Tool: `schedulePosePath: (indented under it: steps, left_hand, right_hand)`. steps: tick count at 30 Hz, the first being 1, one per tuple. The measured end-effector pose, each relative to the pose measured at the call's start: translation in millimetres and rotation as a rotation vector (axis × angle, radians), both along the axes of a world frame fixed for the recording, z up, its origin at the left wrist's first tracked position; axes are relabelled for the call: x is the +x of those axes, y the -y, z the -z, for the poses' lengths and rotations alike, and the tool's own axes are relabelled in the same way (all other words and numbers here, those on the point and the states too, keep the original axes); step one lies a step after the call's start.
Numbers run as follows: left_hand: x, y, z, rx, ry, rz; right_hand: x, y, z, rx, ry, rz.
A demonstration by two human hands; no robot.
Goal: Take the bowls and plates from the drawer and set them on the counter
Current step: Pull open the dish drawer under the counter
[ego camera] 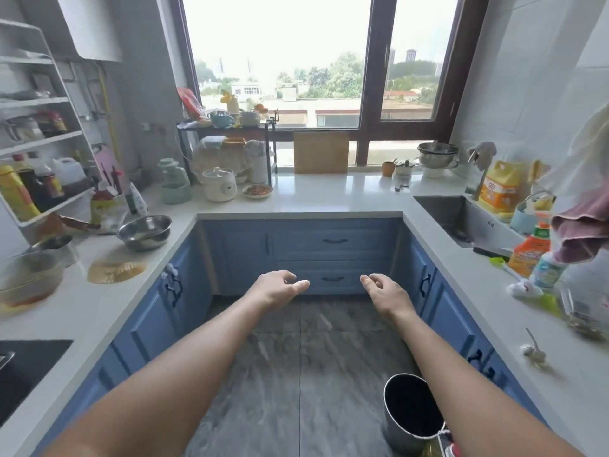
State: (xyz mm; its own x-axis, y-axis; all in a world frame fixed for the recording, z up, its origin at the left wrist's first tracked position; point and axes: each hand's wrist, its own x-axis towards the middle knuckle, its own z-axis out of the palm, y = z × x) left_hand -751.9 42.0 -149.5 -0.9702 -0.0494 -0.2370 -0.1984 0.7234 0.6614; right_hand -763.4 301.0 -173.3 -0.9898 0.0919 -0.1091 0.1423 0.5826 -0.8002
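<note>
Both hands reach forward over the grey floor [296, 357] toward the blue cabinets under the far side of the table [329, 192]. The left hand [278, 288] is empty, its fingers loosely curled and the thumb stretched out to the right. The right hand [384, 291] is also empty, with fingers half bent and nothing between them. They hang apart from each other, with the lower drawer [333, 279] and its dark handle showing in the gap between them. That drawer is closed, and so is the upper drawer [334, 240] just above it; neither hand touches a handle, as far as the wide-angle view lets me judge. No bowls or plates from the drawer can be seen, since its front hides whatever is inside.

On the left arm of the table a steel bowl [145, 231] sits near the front edge. A wooden cutting board [320, 152] leans upright against the window at the far edge. The sink [461, 219] is set into the right arm of the table. A metal bin [410, 410] stands on the floor by the right forearm.
</note>
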Motion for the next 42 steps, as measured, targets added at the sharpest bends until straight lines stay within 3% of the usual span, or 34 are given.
schedulePosePath:
  steps: [9, 21, 33, 42]
  left_hand:
    - [-222.5, -29.0, 46.5, 0.004, 0.069, 0.010]
    - [-512.4, -39.5, 175.1, -0.047, 0.130, 0.005]
    - [-730.9, -89.2, 326.6, -0.005, 0.178, -0.143]
    - [-840.2, -110.6, 441.2, 0.021, 0.163, -0.257]
  right_hand:
    - [-221.4, -14.0, 49.2, -0.007, 0.096, -0.013]
    - [-503.1, -8.8, 175.3, -0.031, 0.207, 0.053]
    - [-722.5, -30.3, 327.9, -0.069, 0.262, -0.003]
    - [-833.9, -23.6, 438.1, -0.118, 0.250, 0.028]
